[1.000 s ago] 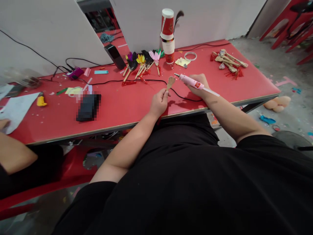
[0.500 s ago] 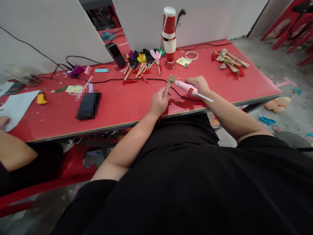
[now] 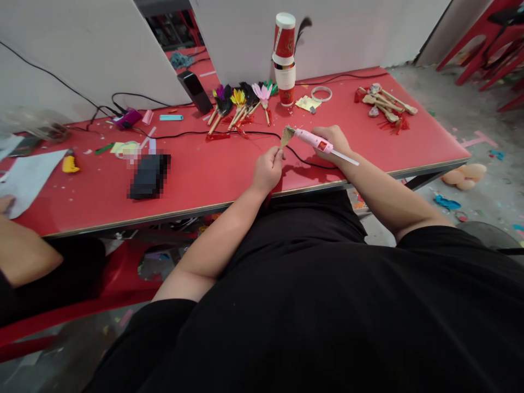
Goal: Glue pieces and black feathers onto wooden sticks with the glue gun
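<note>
My left hand [image 3: 268, 170] is closed around the handle of a small stick with a tan wrapped head [image 3: 285, 136], held upright over the table edge. My right hand [image 3: 331, 141] grips a pink hot glue gun [image 3: 311, 141], a pale glue stick [image 3: 345, 158] poking out of its back end. The gun's nozzle meets or nearly meets the wrapped head; I cannot tell if they touch. Behind my hands lie feathered sticks [image 3: 238, 101] in purple, yellow, black and pink with red tassels. More sticks with wrapped heads [image 3: 385, 103] lie in a pile to the right.
Stacked paper cups [image 3: 285, 60] stand at the back beside a tape roll [image 3: 321, 94]. A black cable [image 3: 188, 132] crosses the red table [image 3: 204, 174]. Leftward are a dark blurred-out object [image 3: 150, 176], a yellow cutter [image 3: 71, 162] and another person's arm [image 3: 27, 248].
The glue gun's nozzle has shifted slightly at the wrapped head, and its rear has moved a little to the right. My left hand stays nearly still.
</note>
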Motion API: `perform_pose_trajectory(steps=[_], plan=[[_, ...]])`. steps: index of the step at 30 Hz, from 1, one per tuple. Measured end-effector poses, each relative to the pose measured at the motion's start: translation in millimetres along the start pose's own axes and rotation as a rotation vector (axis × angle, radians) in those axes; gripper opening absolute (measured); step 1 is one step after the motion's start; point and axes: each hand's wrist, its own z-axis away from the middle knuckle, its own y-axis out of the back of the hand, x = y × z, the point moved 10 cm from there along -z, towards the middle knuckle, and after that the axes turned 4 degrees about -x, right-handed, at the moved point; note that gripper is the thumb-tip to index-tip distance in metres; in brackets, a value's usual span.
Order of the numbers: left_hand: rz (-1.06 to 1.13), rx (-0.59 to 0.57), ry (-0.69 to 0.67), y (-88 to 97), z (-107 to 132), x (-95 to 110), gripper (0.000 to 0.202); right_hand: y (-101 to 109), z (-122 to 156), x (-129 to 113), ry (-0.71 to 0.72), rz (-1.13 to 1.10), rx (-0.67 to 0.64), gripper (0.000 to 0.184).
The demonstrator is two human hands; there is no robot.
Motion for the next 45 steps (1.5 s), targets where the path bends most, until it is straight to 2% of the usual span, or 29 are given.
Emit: perform_pose_trajectory(steps=[5, 9, 12, 16, 18, 26, 32, 36, 40, 45], plan=[[0.006, -0.014, 0.019, -2.5, -0.3, -1.8, 0.045, 2.2, 3.0, 7.0, -0.033, -0.095, 0.053, 0.043], [0.022, -0.004, 0.040, -2.8, -0.3, -6.0, 0.048, 11.4, 8.8, 8.4, -0.012, -0.143, 0.144, 0.046], [0.027, 0.008, 0.049, -2.4, -0.4, -8.7, 0.046, 7.0, 9.7, 4.0, 0.023, -0.126, 0.085, 0.040], [0.023, 0.014, 0.051, -1.6, -0.7, -9.8, 0.039, -3.6, 7.9, -9.7, 0.089, -0.017, -0.038, 0.016], [0.028, 0.017, 0.062, -1.1, -0.9, -10.3, 0.038, -6.4, 7.0, -15.8, 0.110, 0.053, -0.062, 0.021], [0.031, 0.026, 0.094, 1.4, -2.2, -9.3, 0.039, -9.1, 1.4, -15.6, 0.048, 0.058, -0.016, 0.014], [0.057, 0.031, 0.066, 2.8, -2.1, -7.9, 0.043, -9.1, -0.2, -12.7, 0.009, 0.028, -0.044, 0.007], [0.076, 0.036, 0.064, 2.2, -2.3, -9.2, 0.041, -7.7, -2.2, -10.7, 0.017, -0.005, -0.042, 0.021], [0.068, 0.028, 0.073, -0.5, -2.6, -11.2, 0.038, -5.3, -3.9, -4.5, 0.002, -0.040, 0.014, 0.033], [0.062, 0.033, 0.075, -1.6, -2.6, -13.2, 0.035, -2.7, -2.3, 5.3, -0.044, -0.228, 0.114, 0.037]])
